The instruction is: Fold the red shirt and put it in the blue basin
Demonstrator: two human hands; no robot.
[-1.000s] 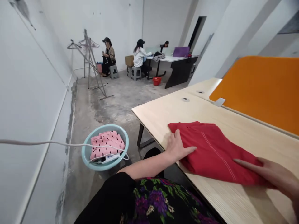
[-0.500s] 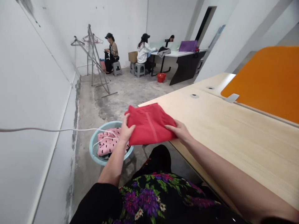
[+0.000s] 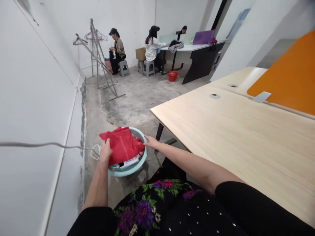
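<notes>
A folded red garment lies on top of the pale blue basin on the floor to my left. My left hand grips the garment's near left edge. On its right edge rests my right hand, fingers on the cloth at the basin's rim. A white device with a cord sticks out from under the garment inside the basin. The pink cloth beneath is hidden.
A long wooden table with an orange divider stands at my right. A white cable runs along the left wall. Far back are a metal drying rack, two seated people on stools, a red bucket and a dark desk.
Both hands lifted the folded red garment off the table, carried it left and down, and set it into the blue basin over the pink cloth.
</notes>
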